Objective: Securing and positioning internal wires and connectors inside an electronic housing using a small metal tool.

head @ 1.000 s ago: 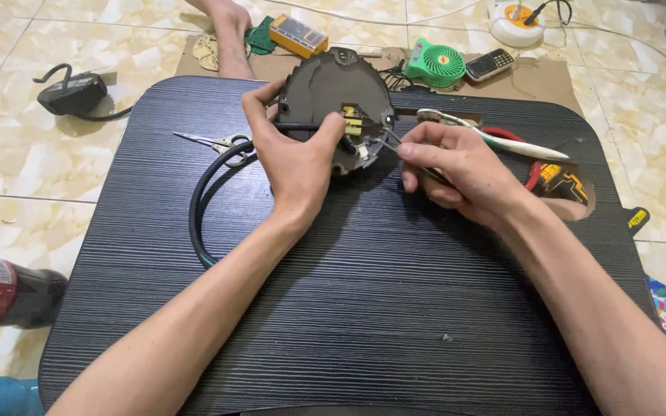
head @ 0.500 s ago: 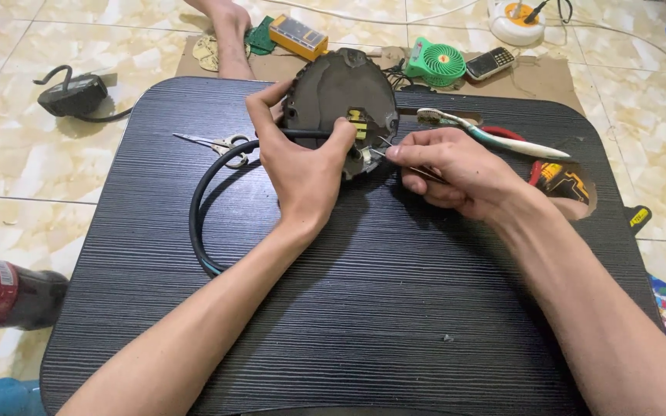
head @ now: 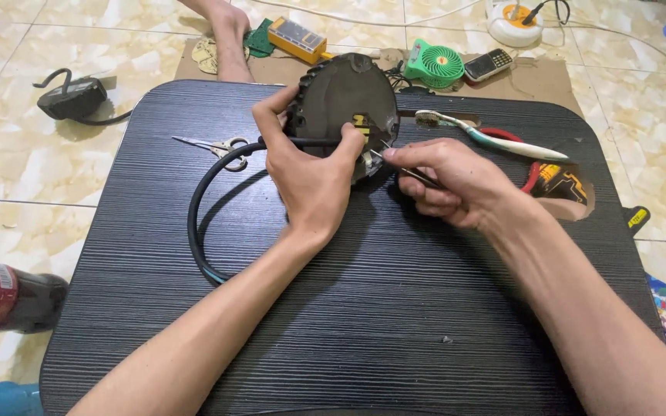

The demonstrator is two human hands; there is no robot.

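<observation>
Left hand [head: 314, 181] gripping dark housing [head: 344, 96] (upright), right hand [head: 445, 181] — thin probe [head: 414, 176]

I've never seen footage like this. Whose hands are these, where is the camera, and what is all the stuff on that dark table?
The camera sits on a person's head and looks down at their own bare hands. The left hand steadies a dark, rounded device tilted up on a black table, with a thick black cable looping away from it. The right hand pinches a thin metal tool aimed at the device's lower edge. Nearby lie scissors, a toothbrush and red-handled pliers. On the floor beyond sit a small green fan and a phone.
</observation>
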